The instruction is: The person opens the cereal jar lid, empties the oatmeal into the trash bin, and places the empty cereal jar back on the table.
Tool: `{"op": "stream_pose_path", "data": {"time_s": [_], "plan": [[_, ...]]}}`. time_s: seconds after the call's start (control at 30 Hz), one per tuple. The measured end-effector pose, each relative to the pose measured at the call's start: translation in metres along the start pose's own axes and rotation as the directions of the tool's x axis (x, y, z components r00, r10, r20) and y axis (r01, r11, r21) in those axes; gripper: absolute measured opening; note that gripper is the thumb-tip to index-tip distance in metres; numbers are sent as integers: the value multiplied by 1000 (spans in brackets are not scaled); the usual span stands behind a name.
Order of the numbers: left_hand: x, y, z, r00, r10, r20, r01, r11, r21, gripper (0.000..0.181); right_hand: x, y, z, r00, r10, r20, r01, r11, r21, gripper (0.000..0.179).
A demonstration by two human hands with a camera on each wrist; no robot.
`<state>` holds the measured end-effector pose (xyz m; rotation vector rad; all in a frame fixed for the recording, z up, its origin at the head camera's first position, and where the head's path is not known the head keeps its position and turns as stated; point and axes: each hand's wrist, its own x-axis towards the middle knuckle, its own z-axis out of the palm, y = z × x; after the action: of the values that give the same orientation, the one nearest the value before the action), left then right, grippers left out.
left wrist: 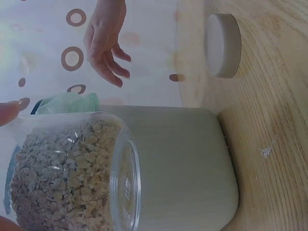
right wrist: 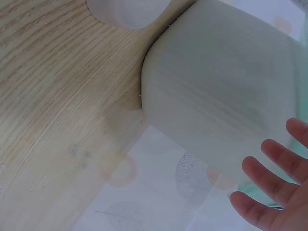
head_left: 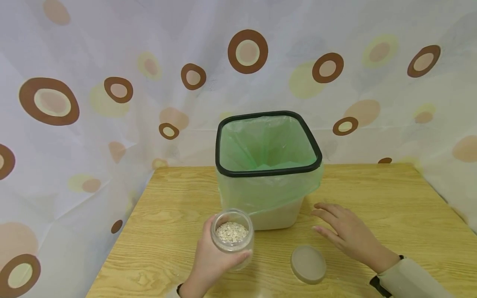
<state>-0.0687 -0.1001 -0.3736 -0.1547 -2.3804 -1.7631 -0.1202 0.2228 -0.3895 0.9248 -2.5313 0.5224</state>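
The person's left grip (head_left: 209, 258) is wrapped round the side of a clear jar (head_left: 232, 247), which is raised off the bench (head_left: 167, 223) near its front edge, before the left front corner of a bin (head_left: 277, 221). Holding it by the wall, with thumb and fingers below the mouth, probably keeps the opening free and the flakes (head_left: 232, 231) inside level. The jar's mouth points up, its base toward the bench, and its long axis runs close to upright; any slight lean is hard to judge. The right grip (head_left: 348, 234) is empty, fingers loosely spread and pointing left toward the bin, above the bench's right half. Between the hands, a round lid (head_left: 308, 264) lies flat by the front edge, likely put there to be within easy reach. The bin stands farther back, its green liner (head_left: 272, 192) turned out over the sides, with a black rim (head_left: 268, 172) seemingly there to hold it.
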Motion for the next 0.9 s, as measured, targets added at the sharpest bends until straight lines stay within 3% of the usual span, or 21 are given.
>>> {"op": "stream_pose_path", "data": {"time_s": [0.6,0.9], "plan": [[5,6,-13,999,-10,-35,11,999,31,96,9,2,-5,996,-8,-88,11,1000,28,36],[5,7,-18,999,-14,-40,14,1000,6,96,18,0,-12,987,56,-152,-49,997,54,41]]}}
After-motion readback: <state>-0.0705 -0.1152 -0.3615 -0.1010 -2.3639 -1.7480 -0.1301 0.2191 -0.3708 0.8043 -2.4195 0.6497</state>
